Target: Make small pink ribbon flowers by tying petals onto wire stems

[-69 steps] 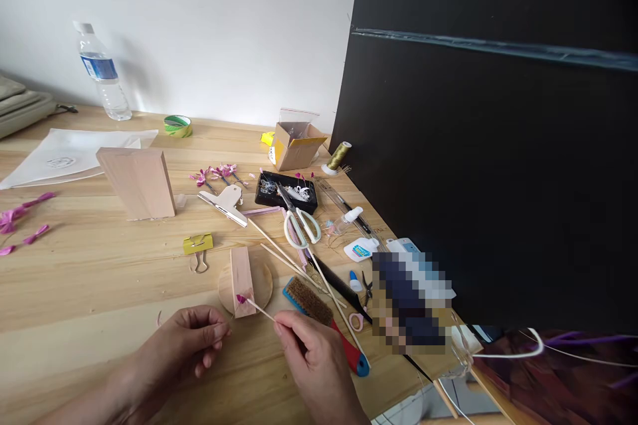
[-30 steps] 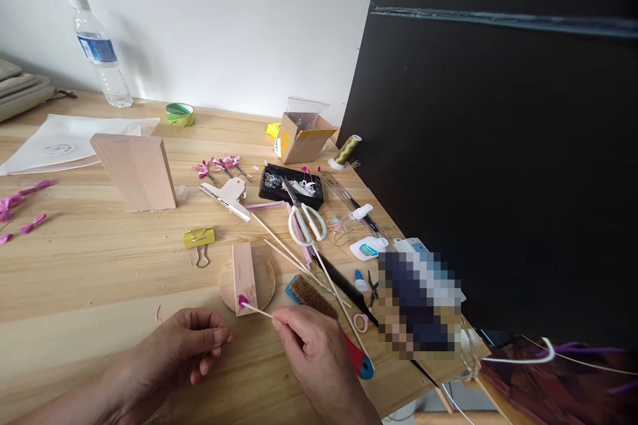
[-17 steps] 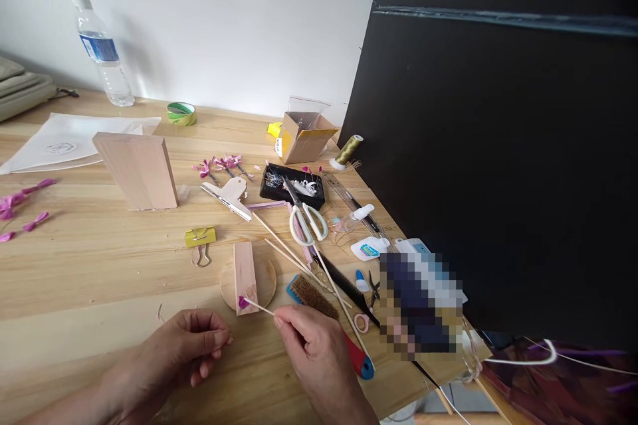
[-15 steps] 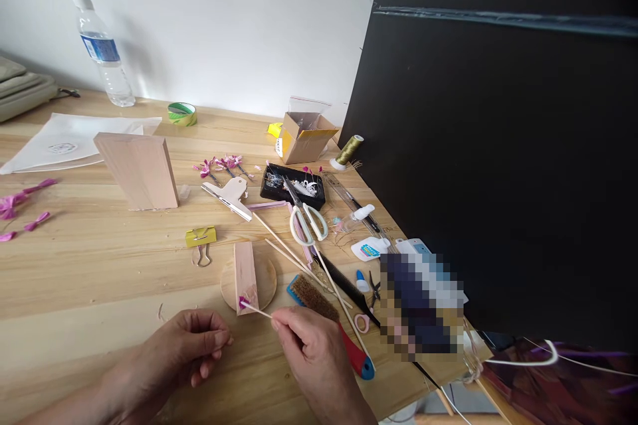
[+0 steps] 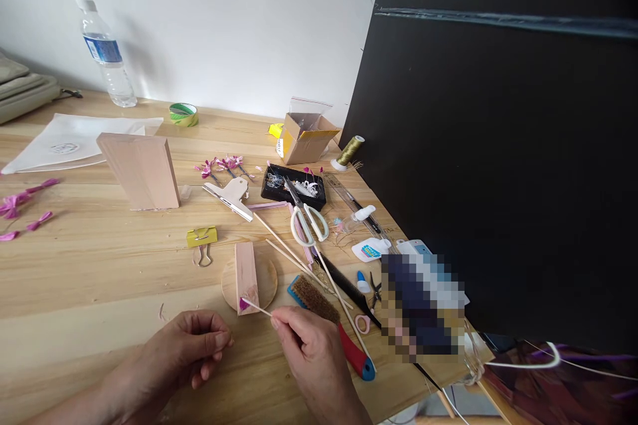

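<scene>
My right hand [image 5: 314, 355] pinches a thin pale stick [image 5: 258, 307] between thumb and forefinger. At its far tip, a small magenta petal-like piece [image 5: 244, 303] lies over the lower end of a narrow wooden block [image 5: 246, 269]. That block rests on a round wooden disc [image 5: 228, 284]. Left of the disc, my left hand [image 5: 199, 345] hovers with thumb and forefinger pressed together; whatever is between them, if anything, is too small to make out. A brush with a red handle [image 5: 319, 302] lies just beyond my right hand.
Scissors [image 5: 305, 222], a black comb [image 5: 346, 282] and thin sticks [image 5: 286, 254] lie to the right, by white glue bottles [image 5: 369, 249]. A yellow binder clip [image 5: 202, 236] and an upright wood block [image 5: 139, 172] are at left. A black panel [image 5: 498, 166] borders the table's right side.
The magenta piece at the stick's tip has turned and now looks flatter and broader. Both hands stay in nearly the same place.
</scene>
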Demonstrator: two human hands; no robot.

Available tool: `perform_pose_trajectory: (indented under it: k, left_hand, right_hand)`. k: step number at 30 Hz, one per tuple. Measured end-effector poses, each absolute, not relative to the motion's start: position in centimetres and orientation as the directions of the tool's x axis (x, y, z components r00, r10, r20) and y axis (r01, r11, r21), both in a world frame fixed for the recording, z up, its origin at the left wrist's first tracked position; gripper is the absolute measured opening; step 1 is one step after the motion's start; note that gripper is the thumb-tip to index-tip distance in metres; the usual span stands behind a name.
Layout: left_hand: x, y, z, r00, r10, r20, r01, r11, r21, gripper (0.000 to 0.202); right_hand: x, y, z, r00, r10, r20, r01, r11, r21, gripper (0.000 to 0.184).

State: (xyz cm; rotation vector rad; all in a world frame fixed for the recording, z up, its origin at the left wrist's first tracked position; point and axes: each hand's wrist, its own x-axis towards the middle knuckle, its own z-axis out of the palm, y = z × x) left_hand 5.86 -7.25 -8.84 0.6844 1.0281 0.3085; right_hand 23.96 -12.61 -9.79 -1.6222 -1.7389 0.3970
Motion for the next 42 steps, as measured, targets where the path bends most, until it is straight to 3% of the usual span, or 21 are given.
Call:
perform_pose_trajectory:
  k: [18, 34, 42]
  left_hand:
    - [6.0, -7.3, -8.9, 0.503, 0.541, -0.674, 0.094, 0.741, 0.665, 0.026]
    - [5.8, -7.5, -8.4, 0.493, 0.553, -0.672, 0.074, 0.743, 0.665, 0.03]
    - [5.3, -8.0, -7.2, 0.531, 0.571, -0.626, 0.149, 0.665, 0.732, 0.03]
  right_hand:
    - [23.5, -13.4, -10.2, 0.073, 0.953, 0.294, 0.72, 0.154, -0.677, 0.029]
    - [23.4, -12.8, -10.8, 0.087, 0.963, 0.254, 0.779, 0.093, -0.62, 0.035]
    - [23.4, -12.7, -10.8, 0.135, 0.933, 0.333, 0.776, 0.109, -0.621, 0.034]
